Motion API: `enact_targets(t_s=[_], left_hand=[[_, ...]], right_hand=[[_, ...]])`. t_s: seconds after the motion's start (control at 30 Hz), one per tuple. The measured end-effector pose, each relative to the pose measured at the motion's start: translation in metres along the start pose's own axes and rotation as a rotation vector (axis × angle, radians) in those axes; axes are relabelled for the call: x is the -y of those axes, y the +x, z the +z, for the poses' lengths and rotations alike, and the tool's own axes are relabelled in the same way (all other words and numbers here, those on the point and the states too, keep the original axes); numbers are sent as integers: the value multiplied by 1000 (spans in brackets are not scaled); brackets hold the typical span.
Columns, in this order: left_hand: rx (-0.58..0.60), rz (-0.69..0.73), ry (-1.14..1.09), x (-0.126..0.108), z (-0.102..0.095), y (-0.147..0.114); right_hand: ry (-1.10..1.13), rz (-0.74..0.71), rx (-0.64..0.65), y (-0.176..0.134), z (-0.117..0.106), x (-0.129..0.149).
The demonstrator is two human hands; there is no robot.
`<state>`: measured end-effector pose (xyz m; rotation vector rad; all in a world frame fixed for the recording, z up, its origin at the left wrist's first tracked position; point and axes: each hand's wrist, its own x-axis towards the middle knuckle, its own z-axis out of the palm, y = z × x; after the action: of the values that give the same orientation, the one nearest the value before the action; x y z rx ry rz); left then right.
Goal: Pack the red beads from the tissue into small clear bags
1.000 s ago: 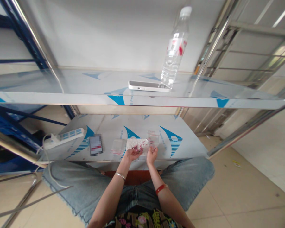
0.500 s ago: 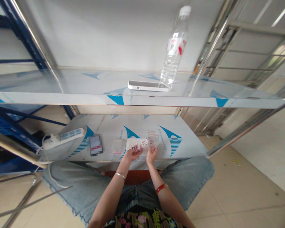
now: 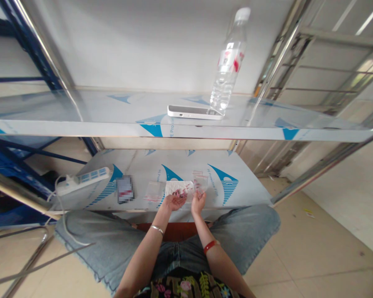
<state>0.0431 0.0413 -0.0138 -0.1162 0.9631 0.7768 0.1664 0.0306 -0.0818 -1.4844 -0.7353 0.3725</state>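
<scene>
A pile of small dark-red and pink beads (image 3: 180,193) lies on a white sheet (image 3: 174,185), which looks like paper or cloth, near the lower shelf's front edge. My left hand (image 3: 175,202) is at the pile's near side, palm turned up and fingers loosely stretched along the beads; whether any bead rests in it is too small to tell. To its right, my right hand (image 3: 198,201) has its fingers closed on the near edge of a small clear plastic bag (image 3: 201,183), with some reddish bits showing inside. Another clear bag (image 3: 153,190) lies left of the sheet.
A blurred dark-edged packet (image 3: 125,189) and a white power strip (image 3: 83,179) lie on the left of the lower shelf (image 3: 248,182). Above, the upper shelf (image 3: 118,128) juts across, bearing a phone (image 3: 194,112) and a water bottle (image 3: 228,62).
My left hand has shifted slightly at the beads, its palm turning more upward, and more of the pile shows beyond its fingers. My right hand and the bag have barely moved.
</scene>
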Motion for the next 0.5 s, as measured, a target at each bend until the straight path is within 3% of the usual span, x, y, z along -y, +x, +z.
enact_targets(t_s=[0.5], left_hand=[[49, -8, 174, -2, -1, -9]], right_hand=[[71, 53, -62, 2, 2, -1]])
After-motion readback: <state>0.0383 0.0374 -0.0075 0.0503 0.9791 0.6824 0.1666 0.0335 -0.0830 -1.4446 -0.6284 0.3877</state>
